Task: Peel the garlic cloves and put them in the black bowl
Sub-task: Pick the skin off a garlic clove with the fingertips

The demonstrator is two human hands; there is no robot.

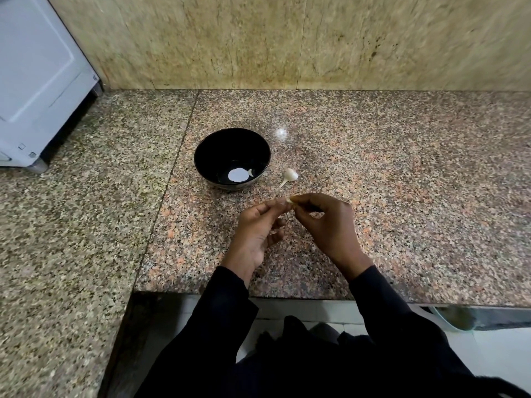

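A black bowl [232,145] stands on the granite counter, with one small pale clove [250,172] lying inside near a bright reflection. To its right lies a white garlic piece with a stem [290,176]. Just below it, my left hand [257,234] and my right hand [327,222] meet fingertip to fingertip and pinch a small garlic clove [289,200] between them. Only a pale sliver of that clove shows past the fingers.
The speckled granite counter [402,196] runs to a stone-tiled back wall [287,41]. A white appliance [37,81] stands at the far left. The counter's front edge [287,295] lies just behind my wrists, with floor tiles below.
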